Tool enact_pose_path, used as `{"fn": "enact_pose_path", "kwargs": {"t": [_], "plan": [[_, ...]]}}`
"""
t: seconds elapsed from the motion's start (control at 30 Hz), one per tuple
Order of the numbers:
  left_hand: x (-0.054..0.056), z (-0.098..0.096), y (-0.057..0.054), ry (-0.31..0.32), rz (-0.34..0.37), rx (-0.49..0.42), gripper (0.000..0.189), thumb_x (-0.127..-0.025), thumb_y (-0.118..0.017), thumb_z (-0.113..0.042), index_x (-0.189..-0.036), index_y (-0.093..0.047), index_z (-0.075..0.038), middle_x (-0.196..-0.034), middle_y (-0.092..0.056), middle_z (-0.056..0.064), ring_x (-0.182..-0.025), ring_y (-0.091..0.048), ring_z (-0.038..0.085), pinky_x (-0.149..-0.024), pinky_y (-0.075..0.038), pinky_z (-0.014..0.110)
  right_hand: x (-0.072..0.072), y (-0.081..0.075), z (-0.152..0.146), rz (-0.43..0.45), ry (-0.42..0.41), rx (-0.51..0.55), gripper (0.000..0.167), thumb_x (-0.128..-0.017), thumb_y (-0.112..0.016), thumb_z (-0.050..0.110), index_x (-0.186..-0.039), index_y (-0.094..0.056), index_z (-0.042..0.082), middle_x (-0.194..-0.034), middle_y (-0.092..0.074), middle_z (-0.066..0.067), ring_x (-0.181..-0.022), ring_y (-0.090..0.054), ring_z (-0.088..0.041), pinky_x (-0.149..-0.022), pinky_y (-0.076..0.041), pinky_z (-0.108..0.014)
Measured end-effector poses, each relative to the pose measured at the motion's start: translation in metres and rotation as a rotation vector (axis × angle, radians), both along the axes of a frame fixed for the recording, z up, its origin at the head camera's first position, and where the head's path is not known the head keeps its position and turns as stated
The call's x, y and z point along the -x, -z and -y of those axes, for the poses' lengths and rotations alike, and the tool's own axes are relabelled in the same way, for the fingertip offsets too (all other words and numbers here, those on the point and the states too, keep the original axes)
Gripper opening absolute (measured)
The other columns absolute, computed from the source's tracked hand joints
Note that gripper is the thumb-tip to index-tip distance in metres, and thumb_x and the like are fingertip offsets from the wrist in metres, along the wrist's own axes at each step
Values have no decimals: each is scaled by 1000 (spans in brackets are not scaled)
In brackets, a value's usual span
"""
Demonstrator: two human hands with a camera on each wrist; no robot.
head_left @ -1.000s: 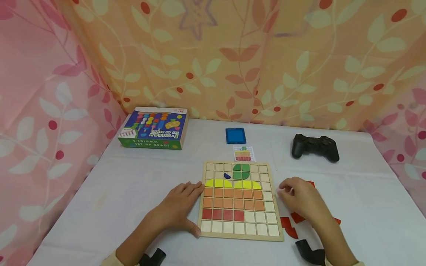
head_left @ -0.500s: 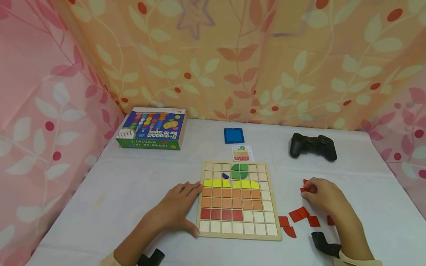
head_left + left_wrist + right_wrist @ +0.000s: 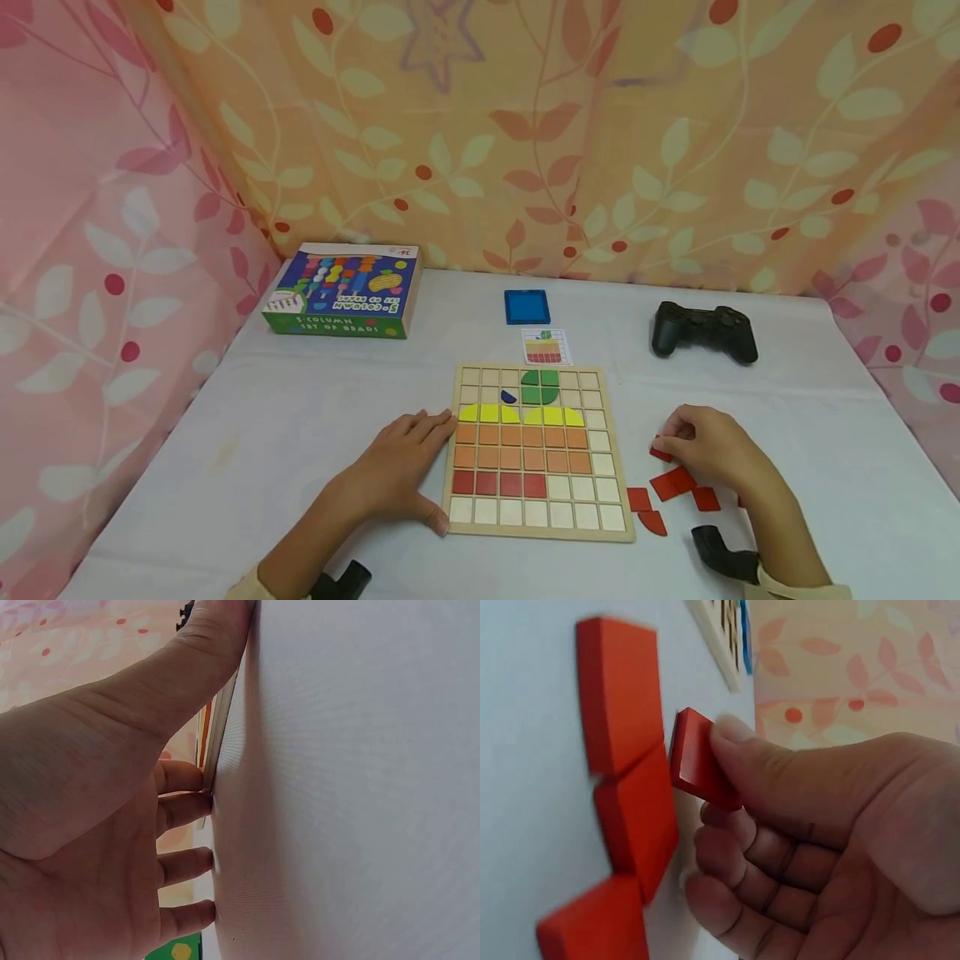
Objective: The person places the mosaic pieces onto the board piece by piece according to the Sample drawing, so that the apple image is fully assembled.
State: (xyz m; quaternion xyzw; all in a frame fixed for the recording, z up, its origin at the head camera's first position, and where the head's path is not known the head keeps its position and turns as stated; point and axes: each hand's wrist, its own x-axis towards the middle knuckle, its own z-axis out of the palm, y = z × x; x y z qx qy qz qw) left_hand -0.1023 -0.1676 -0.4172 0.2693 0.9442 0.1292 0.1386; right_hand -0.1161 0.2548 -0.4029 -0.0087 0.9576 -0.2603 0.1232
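Observation:
A wooden grid board [image 3: 540, 533] lies on the white table. It bears green quarter-round tiles [image 3: 540, 387], a small blue piece [image 3: 508, 397], a yellow row [image 3: 552, 417], two orange rows [image 3: 533, 458] and several red squares [image 3: 498, 483] at the left of a lower row. Along the board's left edge rests my left hand [image 3: 405, 467], fingers extended and thumb near the lower corner. Right of the board, my right hand [image 3: 712, 446] pinches a red square tile [image 3: 697, 761] between thumb and fingers. Just below it lie loose red tiles [image 3: 673, 482], one of them rounded [image 3: 653, 523].
Behind the board lie a small pattern card [image 3: 547, 346] and a blue tray [image 3: 527, 307]. A black game controller [image 3: 705, 332] sits at the back right. At the back left stands a bead-set box [image 3: 341, 290]. Patterned cloth [image 3: 525, 125] hangs behind the table.
My right hand moved right from near the board's edge to the loose tiles, took hold of a red square tile and came slightly back left. My left hand has stayed in place.

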Motion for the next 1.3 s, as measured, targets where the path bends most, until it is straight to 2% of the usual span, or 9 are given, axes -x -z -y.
{"fn": "enact_pose_path", "kwargs": {"t": [0.13,0.4,0.57,0.67,0.9,1.1,1.3], "plan": [[0,0,0,-9,9,-2,132,-52,-79,-78,-156,-34,-11,-160,-33,8,-145,-28,37,-115,-25,56,-1,-3,12,-16,6,20,18,-88,-78,20,-81,-65,11,-71,-56,-1,-69,-52,-19,-60,-44,-34],[1,-1,-1,-10,7,3,132,-52,-80,-78,-157,-34,-11,-160,-33,9,-145,-27,37,-116,-24,56,-10,-14,41,-54,-44,19,20,-87,-79,22,-80,-62,14,-65,-53,2,-63,-50,-16,-55,-41,-31],[1,-1,-1,-10,5,10,132,-52,-79,-79,-157,-34,-11,-161,-32,8,-145,-27,37,-116,-24,56,-15,-19,61,-25,-45,56,21,-86,-80,23,-80,-62,15,-66,-52,0,-59,-49,-17,-48,-42,-29],[1,-1,0,-14,5,13,133,-51,-78,-79,-157,-34,-12,-161,-32,8,-145,-27,37,-116,-24,56,-18,-18,74,-29,-84,85,21,-86,-81,23,-79,-62,16,-65,-52,2,-59,-49,-16,-47,-42,-27],[0,0,2,-6,-5,7,132,-52,-79,-79,-157,-34,-11,-161,-32,8,-145,-27,37,-115,-24,56,-21,-7,99,-81,-206,139,20,-86,-81,20,-77,-63,19,-66,-52,8,-64,-49,-12,-56,-42,-26],[0,0,0,2,-15,2,131,-52,-80,-77,-156,-35,-11,-160,-33,8,-145,-27,37,-115,-24,56,-24,-3,111,-82,-226,157,21,-85,-81,20,-77,-62,20,-65,-52,9,-62,-49,-11,-55,-42,-26],[0,-1,0,-3,-11,2,131,-52,-80,-77,-156,-35,-10,-160,-33,9,-145,-28,37,-115,-25,56,-25,-1,119,-126,-234,143,22,-84,-83,19,-77,-62,21,-66,-51,11,-63,-49,-9,-55,-43,-24]]}}
